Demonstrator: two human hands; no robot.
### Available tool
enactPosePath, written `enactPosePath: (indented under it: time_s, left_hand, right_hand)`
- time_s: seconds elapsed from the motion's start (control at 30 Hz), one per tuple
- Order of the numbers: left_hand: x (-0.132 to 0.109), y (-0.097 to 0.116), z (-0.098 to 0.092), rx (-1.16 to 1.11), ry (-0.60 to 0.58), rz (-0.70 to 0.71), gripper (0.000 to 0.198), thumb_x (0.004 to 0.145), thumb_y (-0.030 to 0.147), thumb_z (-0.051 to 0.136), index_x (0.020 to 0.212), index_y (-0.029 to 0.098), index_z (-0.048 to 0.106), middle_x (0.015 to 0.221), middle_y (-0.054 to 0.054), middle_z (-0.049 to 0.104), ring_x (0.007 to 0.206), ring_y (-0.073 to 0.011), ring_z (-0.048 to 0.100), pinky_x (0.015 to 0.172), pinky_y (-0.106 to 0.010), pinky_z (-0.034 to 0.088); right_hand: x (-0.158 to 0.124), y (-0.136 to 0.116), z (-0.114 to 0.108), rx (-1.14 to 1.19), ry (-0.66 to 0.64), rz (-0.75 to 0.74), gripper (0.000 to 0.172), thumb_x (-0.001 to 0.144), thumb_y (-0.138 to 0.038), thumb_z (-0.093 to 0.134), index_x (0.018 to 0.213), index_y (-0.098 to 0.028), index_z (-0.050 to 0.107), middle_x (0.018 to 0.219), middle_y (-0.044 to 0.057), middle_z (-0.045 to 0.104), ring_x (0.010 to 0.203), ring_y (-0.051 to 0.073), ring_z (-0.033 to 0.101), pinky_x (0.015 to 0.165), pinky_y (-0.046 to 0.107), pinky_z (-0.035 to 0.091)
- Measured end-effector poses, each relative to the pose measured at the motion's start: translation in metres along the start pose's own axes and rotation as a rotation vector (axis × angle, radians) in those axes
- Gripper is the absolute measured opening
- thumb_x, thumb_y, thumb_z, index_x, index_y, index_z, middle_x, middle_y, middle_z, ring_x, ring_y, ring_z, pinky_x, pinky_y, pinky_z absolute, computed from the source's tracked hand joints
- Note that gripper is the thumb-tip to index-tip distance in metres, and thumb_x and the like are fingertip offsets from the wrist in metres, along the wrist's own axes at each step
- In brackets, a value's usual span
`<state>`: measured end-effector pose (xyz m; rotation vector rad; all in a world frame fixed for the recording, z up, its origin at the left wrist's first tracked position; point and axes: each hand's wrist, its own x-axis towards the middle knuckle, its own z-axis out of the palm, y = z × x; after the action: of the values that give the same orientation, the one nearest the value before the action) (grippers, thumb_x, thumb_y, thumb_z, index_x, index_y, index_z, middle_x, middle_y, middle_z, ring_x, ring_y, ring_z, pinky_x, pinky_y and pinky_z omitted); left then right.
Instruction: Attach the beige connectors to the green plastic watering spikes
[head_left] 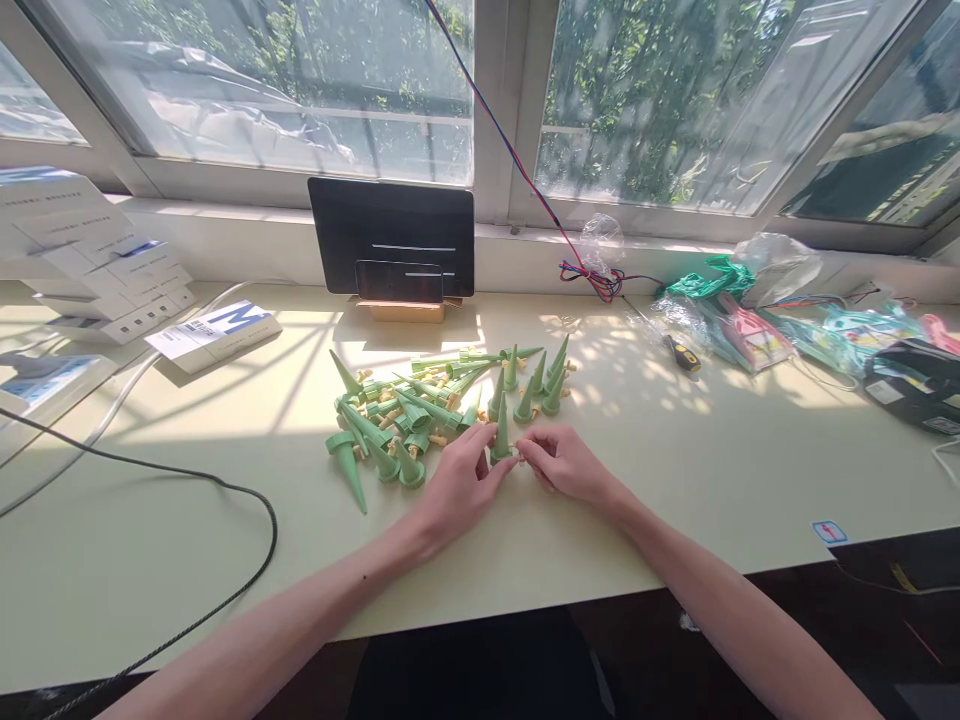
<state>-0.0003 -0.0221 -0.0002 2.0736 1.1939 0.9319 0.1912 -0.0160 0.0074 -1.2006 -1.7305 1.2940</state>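
- While the left hand (463, 468) grips an upright green spike (502, 432) by its base, the right hand (562, 465) has its fingertips closed on what looks like a small tan piece (520, 457) at the spike's side; they partly hide it, so I cannot tell whether it is seated.
- A sideways push from the right could tip or turn the spike, should the left thumb's hold be slack.
- With so tiny a piece, a loose pinch could drop it onto the table (675, 460).
- Just behind the held spike stands a group of upright spikes (525, 405); brushing them could knock some over.
- Beside the left knuckles, a nudge might send pieces rolling from the jumbled pile (415, 412).
- Farther left, a wide swing could catch the black cable (274, 535).
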Motion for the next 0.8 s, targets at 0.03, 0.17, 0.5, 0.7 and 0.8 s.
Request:
enactPosePath:
  time_s: [0.03,0.17,0.5,0.7,0.8]
  left_hand:
    - [0.0001,0.0,0.0001,0.006,0.001,-0.001,0.016,0.093,0.034,0.058,0.089,0.02,0.05,0.078,0.003,0.047,0.058,-0.0097,0.044,0.053,-0.024,0.039]
    - [0.0009,0.0002,-0.0001,0.025,0.003,-0.016,0.02,0.092,0.035,0.058,0.084,0.02,0.048,0.071,0.004,0.045,0.057,-0.0101,0.041,0.052,-0.024,0.037]
    - [0.0046,0.0067,-0.0047,-0.062,-0.047,-0.073,0.023,0.09,0.037,0.059,0.08,0.019,0.05,0.065,0.004,0.044,0.055,-0.0095,0.039,0.048,-0.023,0.032]
    - [0.0031,0.002,-0.0022,-0.108,-0.021,-0.047,0.019,0.09,0.036,0.061,0.09,0.019,0.054,0.074,0.004,0.045,0.057,-0.0089,0.042,0.05,-0.022,0.038]
    - [0.0028,0.0004,-0.0012,-0.11,-0.008,-0.018,0.017,0.09,0.034,0.061,0.089,0.02,0.053,0.079,0.003,0.046,0.057,-0.0082,0.043,0.05,-0.022,0.04]
  right_hand:
    - [0.0,0.0,0.0,-0.017,0.006,-0.01,0.037,0.096,-0.043,0.051,0.067,-0.019,0.051,0.046,-0.006,0.041,0.041,0.011,0.039,0.044,0.025,0.03]
    - [0.0003,-0.0002,-0.0001,-0.116,0.043,-0.087,0.038,0.095,-0.039,0.05,0.063,-0.019,0.049,0.051,-0.004,0.04,0.048,0.011,0.036,0.048,0.026,0.028]
    - [0.0019,0.0042,0.0001,-0.233,0.084,-0.191,0.034,0.094,-0.032,0.05,0.063,-0.018,0.047,0.058,-0.004,0.038,0.056,0.011,0.032,0.053,0.026,0.026]
    - [-0.0003,-0.002,-0.0001,-0.075,0.033,-0.065,0.039,0.095,-0.039,0.051,0.062,-0.019,0.047,0.051,-0.005,0.037,0.047,0.01,0.036,0.047,0.025,0.027]
    - [-0.0011,-0.0017,-0.0007,0.022,-0.018,0.014,0.039,0.095,-0.044,0.051,0.065,-0.02,0.049,0.048,-0.006,0.04,0.04,0.01,0.038,0.043,0.025,0.029]
